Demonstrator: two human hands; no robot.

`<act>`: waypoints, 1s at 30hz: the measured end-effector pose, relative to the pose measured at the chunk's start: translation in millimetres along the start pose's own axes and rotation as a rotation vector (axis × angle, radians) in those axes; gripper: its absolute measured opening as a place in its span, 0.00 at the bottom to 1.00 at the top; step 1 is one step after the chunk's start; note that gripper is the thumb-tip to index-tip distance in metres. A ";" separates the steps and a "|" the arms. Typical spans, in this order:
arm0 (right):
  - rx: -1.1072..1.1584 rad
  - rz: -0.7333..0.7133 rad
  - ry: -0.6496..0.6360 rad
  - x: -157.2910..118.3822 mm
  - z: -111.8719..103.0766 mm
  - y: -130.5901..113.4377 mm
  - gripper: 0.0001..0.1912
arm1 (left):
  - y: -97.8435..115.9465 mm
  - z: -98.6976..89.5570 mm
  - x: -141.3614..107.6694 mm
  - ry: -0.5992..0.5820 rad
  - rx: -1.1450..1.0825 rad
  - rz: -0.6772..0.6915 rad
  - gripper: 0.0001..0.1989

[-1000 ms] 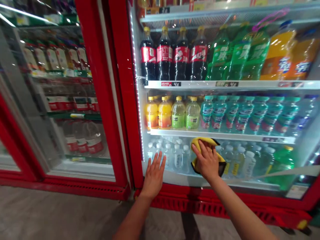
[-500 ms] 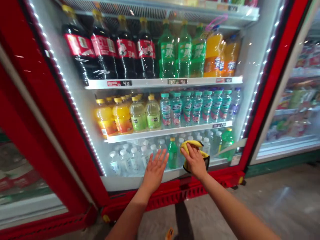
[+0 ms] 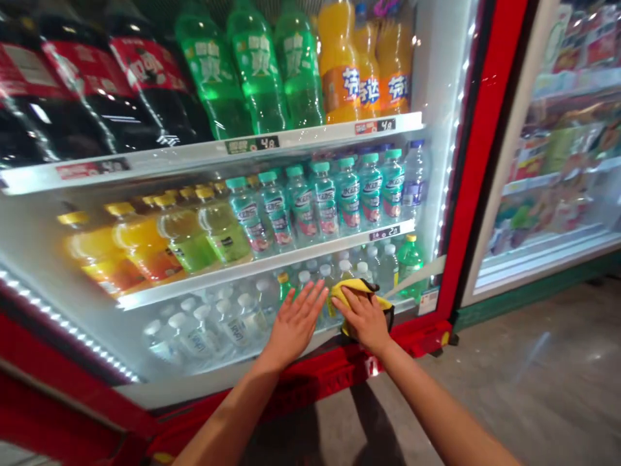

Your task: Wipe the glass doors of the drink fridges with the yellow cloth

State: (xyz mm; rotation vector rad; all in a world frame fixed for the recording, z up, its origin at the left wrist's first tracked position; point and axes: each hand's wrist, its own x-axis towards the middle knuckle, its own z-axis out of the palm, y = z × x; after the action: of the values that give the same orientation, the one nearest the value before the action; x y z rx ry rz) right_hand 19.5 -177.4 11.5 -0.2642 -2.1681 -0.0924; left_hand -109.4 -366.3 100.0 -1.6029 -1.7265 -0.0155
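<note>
My left hand point(image 3: 297, 325) lies flat with its fingers stretched out against the glass door point(image 3: 194, 382) of a lit drinks fridge. To its right, my right hand point(image 3: 363, 318) presses a yellow cloth point(image 3: 356, 285) with black edging to the lower part of the same glass. Part of the cloth is hidden under the palm and fingers. Behind the glass, close to both hands, stand clear water bottles point(image 3: 245, 317) with white caps and a small green bottle point(image 3: 284, 285).
Higher shelves hold cola bottles point(image 3: 150, 71), green soda bottles point(image 3: 257, 65), orange soda bottles point(image 3: 339, 71) and juice bottles point(image 3: 136, 236). A red frame point(image 3: 478, 162) edges the door. Another fridge point(image 3: 557, 194) stands to the right, above a grey floor point(image 3: 528, 382).
My view has come closer to the fridge and tilted. Both hands, with the cloth under the right one, have shifted right along the glass relative to the bottles behind it.
</note>
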 end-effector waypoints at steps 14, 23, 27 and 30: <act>0.093 0.558 0.188 24.1 -31.8 95.8 0.49 | 2.7 31.3 -0.8 -0.008 0.060 -0.075 0.33; 0.148 0.859 0.444 -12.6 -20.1 145.8 0.37 | -10.2 1.8 16.6 -0.143 -0.055 -0.073 0.37; 0.252 0.958 0.542 15.2 -13.7 158.4 0.35 | -19.0 -0.3 25.2 -0.253 -0.003 -0.045 0.39; 0.190 0.939 0.518 54.7 -26.6 171.6 0.35 | -23.8 -0.5 26.3 -0.205 -0.033 0.000 0.40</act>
State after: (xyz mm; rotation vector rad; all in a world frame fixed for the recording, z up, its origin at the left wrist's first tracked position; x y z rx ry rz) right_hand 48.8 -6.2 66.0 -0.9918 -1.3602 0.5164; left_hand -127.3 -349.2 125.4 -1.6773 -1.8900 0.1257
